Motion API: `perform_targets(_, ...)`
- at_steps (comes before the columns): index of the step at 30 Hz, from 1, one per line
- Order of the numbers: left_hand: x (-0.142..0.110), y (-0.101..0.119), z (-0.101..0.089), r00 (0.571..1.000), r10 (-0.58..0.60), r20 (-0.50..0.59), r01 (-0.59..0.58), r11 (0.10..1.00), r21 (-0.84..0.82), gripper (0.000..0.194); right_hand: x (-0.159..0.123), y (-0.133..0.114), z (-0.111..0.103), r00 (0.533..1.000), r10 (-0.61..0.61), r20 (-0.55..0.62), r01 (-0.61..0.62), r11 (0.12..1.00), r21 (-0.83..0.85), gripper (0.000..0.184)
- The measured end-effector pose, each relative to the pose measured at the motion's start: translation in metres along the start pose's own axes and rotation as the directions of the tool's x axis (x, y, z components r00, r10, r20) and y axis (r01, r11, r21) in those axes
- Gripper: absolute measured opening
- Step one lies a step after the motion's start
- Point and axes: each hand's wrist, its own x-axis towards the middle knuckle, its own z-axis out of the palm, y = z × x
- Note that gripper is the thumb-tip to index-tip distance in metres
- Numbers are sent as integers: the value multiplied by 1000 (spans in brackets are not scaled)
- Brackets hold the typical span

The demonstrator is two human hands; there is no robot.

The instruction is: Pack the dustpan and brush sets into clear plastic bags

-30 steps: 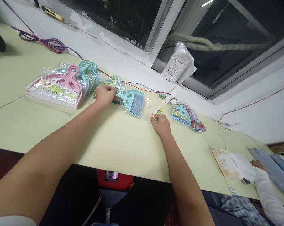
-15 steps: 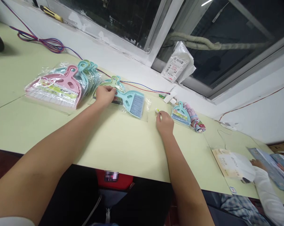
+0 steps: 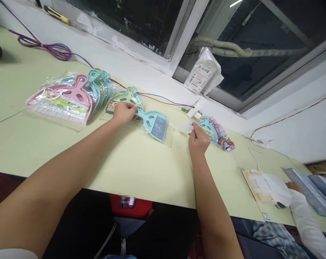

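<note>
Blue set in L hand, pale slip in R, at table by window

Pale-green table (image 3: pixel 141 162) runs across the view, below a dark window (image 3: pixel 249 61). At far R, a person's white sleeve (image 3: pixel 303 212) reaches in, hand by flat blue packs (image 3: pixel 308 190); printed paper bag (image 3: pixel 262 189) lies next to the sleeve.

Biggest group, table's L side: a row of wrapped dustpan sets (image 3: pixel 63 100), pink one in front, blue & green behind, handles up. White parcel (image 3: pixel 202 73) is on the sill.

L hand (image 3: pixel 123 113) is closed on the handle of the blue set (image 3: pixel 157 125), a pan w/ grey-blue brush, clear wrap around it, bristle end pointing R. It's mid-table, btwn the row & R hand. Just behind L hand: green set (image 3: pixel 127 96), w/ another blue handle behind that.

R hand (image 3: pixel 199 141) has thumb & fingers pinched narrow on a pale slip (image 3: pixel 185 127), blurred, print n/a. Just past R hand: small wrapped set (image 3: pixel 208 127), patterned cloth roll (image 3: pixel 223 136) beside it.

Back L: cable coil (image 3: pixel 56 51) on table, yellow-black screwdriver (image 3: pixel 57 15) on sill. Smallest: white plug-like pc. (image 3: pixel 193 112) near the wall.
</note>
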Motion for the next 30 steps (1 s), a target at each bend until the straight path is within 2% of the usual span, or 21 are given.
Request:
perform_targets(3, 0, -3, 2, 1000, -10, 19, 10, 1000, -3, 10, -1, 1, 2, 998, 63, -5, -62, 994, 91, 39)
perform_targets(6, 1, -6, 4, 999, -12, 36, 11, 1000, 17, 12, -5, -3, 9, 999, 26, 21, -29, 983, 184, 37)
perform_targets(10, 3, -10, 5, 999, -17, 48, 16, 999, 30, 15, -16, -15, 25, 978, -88, 188, 31, 956, 290, 30)
perform_targets(12, 4, -11, 5, 999, -20, 46, 19, 999, 28, 16, -21, -21, 33, 957, -61, 283, -35, 945, 324, 27)
perform_targets(14, 5, -12, 5, 999, -21, 46, 20, 999, 31, 17, -23, -23, 39, 945, 4, 328, -123, 931, 343, 25)
perform_targets(18, 6, -12, 6, 999, -19, 46, 17, 999, 43, 18, -20, -20, 45, 943, 96, 318, -233, 874, 427, 23)
perform_targets(23, 4, -10, 7, 999, -28, 38, 26, 998, 50, 17, -14, -14, 47, 918, 173, 357, -350, 776, 525, 30)
perform_targets(27, 1, -7, 5, 998, -21, 62, 16, 996, 82, 20, -15, -15, 47, 915, 177, 364, -357, 775, 522, 33)
perform_targets(30, 0, -4, 3, 996, -28, 86, 14, 988, 156, 22, -15, -13, 47, 903, 198, 381, -370, 809, 456, 35)
